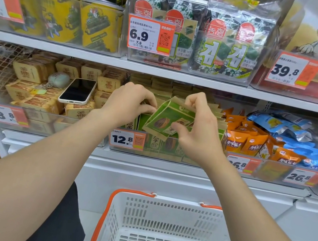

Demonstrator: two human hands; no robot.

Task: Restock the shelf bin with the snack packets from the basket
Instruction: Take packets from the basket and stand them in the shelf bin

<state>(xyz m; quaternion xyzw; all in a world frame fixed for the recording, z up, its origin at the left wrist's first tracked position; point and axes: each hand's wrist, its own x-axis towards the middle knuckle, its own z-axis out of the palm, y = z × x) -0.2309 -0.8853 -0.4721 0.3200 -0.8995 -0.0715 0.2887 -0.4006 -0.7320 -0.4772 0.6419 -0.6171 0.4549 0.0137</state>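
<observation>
At bottom centre the basket [159, 219] shows no packets. Mid-frame, the right hand [200, 130] has its grip on a green packet [166, 119], tilted over the shelf bin [149, 154]. The left hand [131, 104] pinches standing packets [130, 125], probably holding a gap.

basket [160, 213] cut off below, price tag [239, 163] half-hidden

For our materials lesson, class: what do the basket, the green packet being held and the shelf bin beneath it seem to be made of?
The basket: rigid moulded plastic, matt white with an orange rim, judging by its slotted walls. The green packet: probably paper-faced, matt, with brown kraft-like creased edges. The shelf bin: clear hard plastic, glossy; packets show through its front.
</observation>
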